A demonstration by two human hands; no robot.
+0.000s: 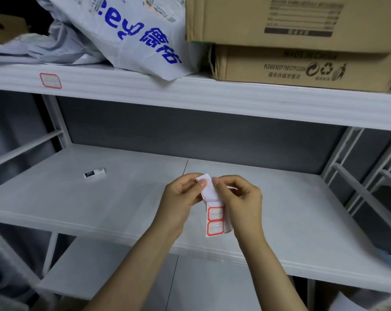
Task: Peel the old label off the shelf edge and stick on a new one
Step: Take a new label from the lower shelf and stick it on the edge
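Note:
A white label with a red border (50,80) is stuck on the front edge of the upper shelf (190,95), at the left. Both my hands hold a sheet of red-bordered labels (215,219) above the middle shelf (100,198). My left hand (181,198) pinches the sheet's curled-over white top end between thumb and fingers. My right hand (241,198) pinches the same end from the right side. Two labels show on the sheet's lower part, which hangs down between my wrists.
A small white tube with a dark band (94,173) lies on the middle shelf at the left. On the upper shelf sit a white plastic bag with blue print (127,37) and two stacked cardboard boxes (291,66). Shelf uprights (347,158) stand at the right.

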